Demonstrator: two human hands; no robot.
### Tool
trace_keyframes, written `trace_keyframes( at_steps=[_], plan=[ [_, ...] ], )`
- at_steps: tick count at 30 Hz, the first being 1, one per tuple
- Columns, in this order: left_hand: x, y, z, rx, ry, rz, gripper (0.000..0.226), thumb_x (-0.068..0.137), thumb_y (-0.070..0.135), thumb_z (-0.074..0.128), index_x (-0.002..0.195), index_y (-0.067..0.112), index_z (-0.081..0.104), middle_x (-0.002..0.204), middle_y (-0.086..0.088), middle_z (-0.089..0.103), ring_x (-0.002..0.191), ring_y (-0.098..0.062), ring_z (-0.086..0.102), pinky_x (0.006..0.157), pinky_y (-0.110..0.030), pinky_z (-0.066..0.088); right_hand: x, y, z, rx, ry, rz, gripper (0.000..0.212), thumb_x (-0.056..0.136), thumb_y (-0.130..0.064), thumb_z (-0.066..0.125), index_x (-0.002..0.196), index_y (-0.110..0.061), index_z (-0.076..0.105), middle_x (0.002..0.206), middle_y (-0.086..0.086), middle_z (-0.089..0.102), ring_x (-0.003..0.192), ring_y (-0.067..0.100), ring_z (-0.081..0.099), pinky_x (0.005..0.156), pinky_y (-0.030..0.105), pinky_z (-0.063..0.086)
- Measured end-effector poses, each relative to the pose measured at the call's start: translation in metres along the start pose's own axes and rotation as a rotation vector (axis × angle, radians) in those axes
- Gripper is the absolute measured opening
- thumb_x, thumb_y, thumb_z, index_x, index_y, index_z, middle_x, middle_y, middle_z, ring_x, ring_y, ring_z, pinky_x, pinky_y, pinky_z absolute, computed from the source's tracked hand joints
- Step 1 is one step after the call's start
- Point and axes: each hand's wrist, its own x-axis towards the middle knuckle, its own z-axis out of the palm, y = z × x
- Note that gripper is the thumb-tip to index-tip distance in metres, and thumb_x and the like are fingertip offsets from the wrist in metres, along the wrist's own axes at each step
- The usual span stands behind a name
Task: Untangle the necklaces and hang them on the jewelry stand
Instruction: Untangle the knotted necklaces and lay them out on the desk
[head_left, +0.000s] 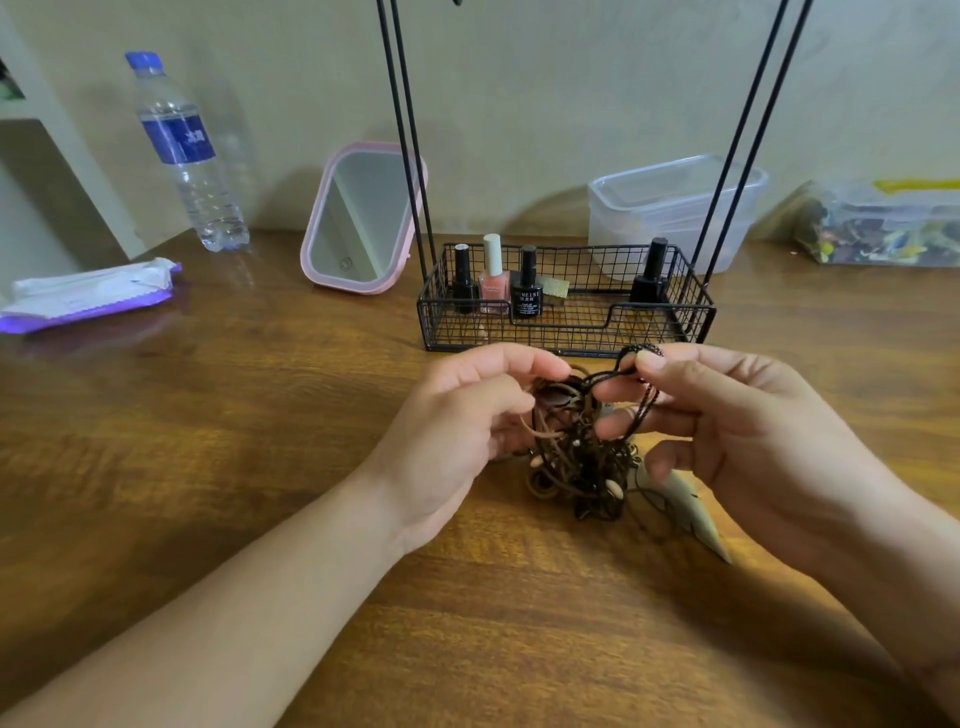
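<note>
Together, left hand (457, 415) and right hand (727, 421) pinch one necklace tangle (576, 462); four polish bottles (525, 283) stand behind.

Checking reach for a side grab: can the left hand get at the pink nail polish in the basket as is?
Probably not yet: the left hand is shut on the necklace tangle. The path to the pink nail polish over the basket's low front wall looks clear.

Nail polish bottles: four, namely three black-capped (464, 280), (527, 283), (650, 278) and one pink with a white cap (493, 275).
Wire basket (566, 332): one.
Small gold box (555, 288): one.
Water bottle (187, 150): one.
Pink-framed mirror (363, 218): one.
Clear plastic tubs: two (670, 208), (883, 223).
Wipes packet (93, 293): one.
Hands: two, left (457, 436) and right (727, 436).
Tangle of necklaces (576, 457): one; number of strands cannot be told.
</note>
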Motion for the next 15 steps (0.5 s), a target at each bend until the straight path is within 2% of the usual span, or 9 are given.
trace_keyframes(
  at_steps=[2, 5, 7, 11, 15],
  plan=[
    [-0.0005, 0.0012, -0.0014, 0.011, -0.011, -0.018, 0.021, 0.08, 0.019, 0.062, 0.095, 0.02, 0.076, 0.093, -0.004, 0.073, 0.09, -0.016, 0.066, 0.081, -0.031, 0.051, 0.0007, 0.0002, -0.0006, -0.01, -0.003, -0.008, 0.016, 0.076, -0.026, 0.066, 0.082, -0.012, 0.071, 0.09, 0.015, 0.075, 0.072, 0.024, 0.071, 0.043, 0.024, 0.045],
    [-0.0003, 0.0001, -0.003, 0.222, 0.014, 0.08, 0.021, 0.079, 0.017, 0.079, 0.097, 0.026, 0.076, 0.092, 0.005, 0.073, 0.089, -0.01, 0.067, 0.081, -0.026, 0.053, 0.0002, 0.0, -0.0011, -0.017, -0.005, -0.021, 0.019, 0.072, -0.029, 0.068, 0.081, -0.012, 0.072, 0.088, 0.015, 0.075, 0.072, 0.023, 0.071, 0.044, 0.024, 0.045],
    [-0.0009, -0.0005, -0.003, 0.309, 0.018, 0.174, 0.022, 0.081, 0.014, 0.079, 0.098, 0.028, 0.075, 0.093, 0.01, 0.075, 0.088, -0.004, 0.068, 0.08, -0.022, 0.053, 0.0003, -0.0003, -0.001, -0.021, 0.003, -0.023, 0.023, 0.071, -0.03, 0.068, 0.084, -0.011, 0.071, 0.088, 0.014, 0.075, 0.071, 0.023, 0.071, 0.044, 0.024, 0.044],
    [-0.0016, -0.0025, -0.0026, 0.492, 0.116, 0.391, 0.02, 0.079, 0.024, 0.075, 0.099, 0.028, 0.076, 0.096, 0.011, 0.076, 0.094, -0.004, 0.071, 0.081, -0.017, 0.054, 0.0009, -0.0005, -0.0013, -0.019, 0.017, -0.015, 0.02, 0.075, -0.028, 0.065, 0.085, -0.011, 0.069, 0.089, 0.013, 0.075, 0.072, 0.022, 0.071, 0.045, 0.024, 0.045],
    [-0.0015, -0.0028, -0.0054, 0.674, 0.192, 0.541, 0.015, 0.082, 0.018, 0.076, 0.097, 0.022, 0.077, 0.092, 0.013, 0.074, 0.089, 0.0, 0.07, 0.077, -0.015, 0.055, -0.0005, -0.0008, -0.0006, -0.015, 0.013, -0.014, 0.02, 0.076, -0.028, 0.066, 0.086, -0.011, 0.069, 0.09, 0.015, 0.075, 0.072, 0.022, 0.071, 0.045, 0.024, 0.045]
  ],
)
